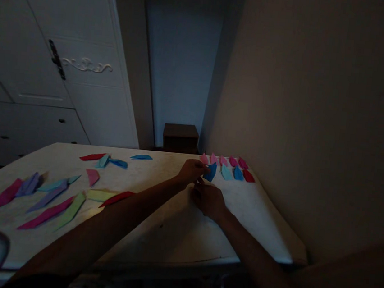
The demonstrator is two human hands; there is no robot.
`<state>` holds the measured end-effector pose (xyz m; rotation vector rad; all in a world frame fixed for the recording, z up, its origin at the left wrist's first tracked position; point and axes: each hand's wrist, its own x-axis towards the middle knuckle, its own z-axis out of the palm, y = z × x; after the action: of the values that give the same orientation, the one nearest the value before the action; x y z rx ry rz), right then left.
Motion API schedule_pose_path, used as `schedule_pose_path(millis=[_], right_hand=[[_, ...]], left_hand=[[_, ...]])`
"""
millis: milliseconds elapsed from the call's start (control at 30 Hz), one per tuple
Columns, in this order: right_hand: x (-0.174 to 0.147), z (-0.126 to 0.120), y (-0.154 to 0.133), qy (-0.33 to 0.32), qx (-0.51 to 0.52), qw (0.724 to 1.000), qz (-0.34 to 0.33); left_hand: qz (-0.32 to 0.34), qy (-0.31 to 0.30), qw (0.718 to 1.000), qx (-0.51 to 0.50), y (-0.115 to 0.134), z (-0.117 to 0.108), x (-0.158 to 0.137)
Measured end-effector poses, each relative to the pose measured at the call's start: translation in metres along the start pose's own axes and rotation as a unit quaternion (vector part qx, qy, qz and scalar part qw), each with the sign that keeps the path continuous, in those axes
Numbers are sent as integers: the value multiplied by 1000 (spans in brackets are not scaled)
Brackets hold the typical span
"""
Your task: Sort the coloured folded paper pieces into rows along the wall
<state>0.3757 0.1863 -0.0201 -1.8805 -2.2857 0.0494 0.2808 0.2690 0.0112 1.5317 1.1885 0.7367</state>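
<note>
While the left hand (192,171) reaches across to the far right part of the white bench (245,221), its thumb and fingers pinch the near-left edge of a blue folded piece (211,172). Piece sits just right of the left fingertips, beyond the right hand (209,201), tilted, at the left end of a short front row. Right hand is just below it, fingers curled, near the left fingers; cannot tell if it grips anything or touches the piece.

Front row continues rightward: light-blue piece (226,172), second blue piece (238,173), red piece (248,175). Behind them, a back row of five pink and magenta pieces (223,161) runs along the far edge.

Left side of bench: loose scattered strips, well apart from the rows. Red strip (92,157) and blue strip (141,157) lie toward the far edge, pink strip (92,177) nearer, green strip (72,211) and magenta strip (46,213) side by side, closer to the near edge. Another red strip (117,197) lies right beside the left forearm. Dim light, fine folds hard to make out.
</note>
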Motion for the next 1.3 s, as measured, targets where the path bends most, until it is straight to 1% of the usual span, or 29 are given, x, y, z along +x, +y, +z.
schedule_pose_path(millis=[100, 200, 333, 567, 767, 900, 1000, 1167, 1300], right_hand=[[2, 1, 2, -4, 20, 1000, 1], [5, 4, 3, 0, 36, 999, 8], [7, 6, 5, 5, 48, 999, 6], [7, 8, 6, 17, 59, 998, 4], [7, 4, 5, 5, 62, 998, 14], [6, 3, 5, 9, 59, 998, 17], [6, 4, 5, 10, 57, 998, 22], [6, 7, 6, 20, 47, 998, 29], [5, 9, 7, 33, 59, 998, 19]], left_hand=[[-21, 27, 999, 32, -8, 16, 31], [-32, 59, 995, 77, -16, 27, 56], [-28, 67, 988, 135, -20, 37, 74], [-15, 54, 982, 181, -18, 38, 75], [-29, 34, 983, 179, -17, 35, 69], [-30, 21, 985, 166, -18, 33, 62], [-1, 19, 987, 162, -23, 32, 58], [85, 32, 981, 169, -34, 29, 57], [150, -10, 974, 171, -40, 25, 59]])
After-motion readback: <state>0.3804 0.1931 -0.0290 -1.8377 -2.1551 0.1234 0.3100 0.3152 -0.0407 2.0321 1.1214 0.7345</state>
